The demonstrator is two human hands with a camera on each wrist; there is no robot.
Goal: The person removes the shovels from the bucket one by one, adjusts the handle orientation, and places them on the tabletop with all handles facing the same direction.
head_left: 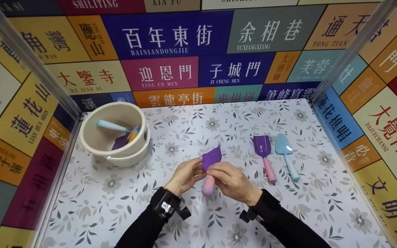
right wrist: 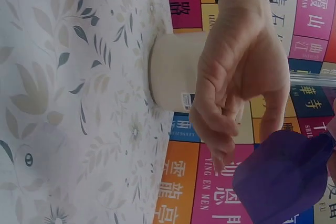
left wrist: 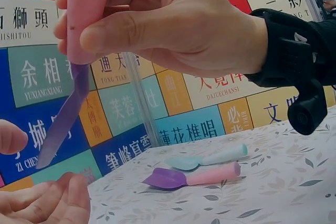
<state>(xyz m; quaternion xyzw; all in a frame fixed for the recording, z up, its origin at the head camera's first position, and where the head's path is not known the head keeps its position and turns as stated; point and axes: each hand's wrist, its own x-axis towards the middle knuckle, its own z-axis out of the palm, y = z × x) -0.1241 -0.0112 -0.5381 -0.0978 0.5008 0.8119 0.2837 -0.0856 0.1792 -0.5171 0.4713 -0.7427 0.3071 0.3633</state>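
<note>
In the head view, my right hand (head_left: 231, 179) grips a small toy shovel with a purple blade (head_left: 212, 157) and a pink handle (head_left: 208, 186), held above the table. Thumb and fingers wrap the pink handle (left wrist: 86, 14) in the left wrist view, and the blade points down. My left hand (head_left: 184, 176) is beside the blade with loosely bent fingers. The right wrist view shows that left hand (right wrist: 236, 77) close to the purple blade (right wrist: 283, 177); whether its thumb touches the blade cannot be told.
A cream bucket (head_left: 112, 151) at the left holds a light-blue-handled tool (head_left: 112, 125) and purple and yellow pieces. Right of my hands lie a purple-and-pink shovel (head_left: 262, 146) and a light blue trowel (head_left: 284, 146). Printed panels wall the floral tabletop (head_left: 171, 131) at back and sides.
</note>
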